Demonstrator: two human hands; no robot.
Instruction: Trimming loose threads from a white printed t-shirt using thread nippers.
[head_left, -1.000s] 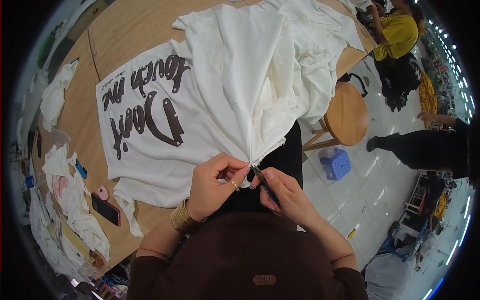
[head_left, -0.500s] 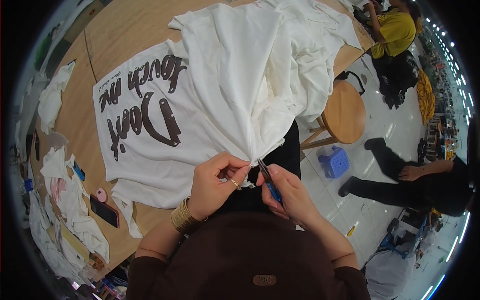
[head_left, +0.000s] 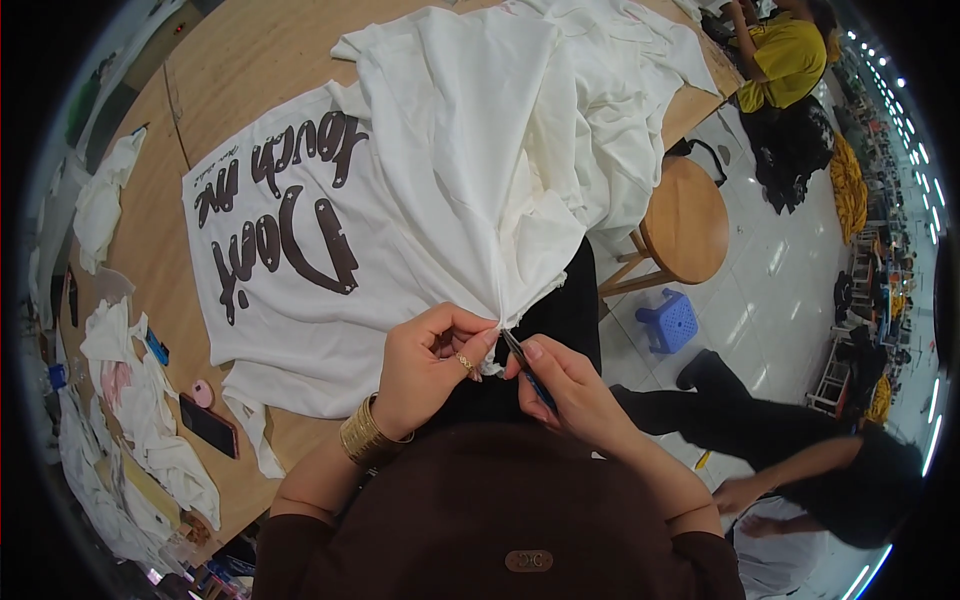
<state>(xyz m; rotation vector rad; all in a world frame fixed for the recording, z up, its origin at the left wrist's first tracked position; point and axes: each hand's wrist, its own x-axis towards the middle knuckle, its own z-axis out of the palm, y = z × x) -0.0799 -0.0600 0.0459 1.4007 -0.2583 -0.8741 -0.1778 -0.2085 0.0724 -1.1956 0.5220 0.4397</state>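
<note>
A white garment (head_left: 440, 130) with dark brown lettering spreads over the wooden table, and its near edge hangs toward my lap. My left hand (head_left: 430, 355) pinches a gathered bit of that fabric between thumb and fingertips. In my right hand (head_left: 570, 385) is a pair of small thread snips (head_left: 524, 368) with dark blades and a blue handle part. The blade tips meet the pinched fabric just beside my left fingertips. Whether they have cut into anything is too small to tell.
On the wooden table (head_left: 260, 60) at left lie a phone (head_left: 209, 425), a small pink round thing (head_left: 203, 393) and white fabric scraps (head_left: 140, 400). Rightward stand a round wooden stool (head_left: 685, 220) and a blue plastic stool (head_left: 671, 321). One person (head_left: 860, 470) is close at lower right; another (head_left: 785, 60) sits farther off.
The snips have shifted left, their tips now at the pinched fabric. My left hand has hardly moved. The person in black at right has moved nearer and lower in view.
</note>
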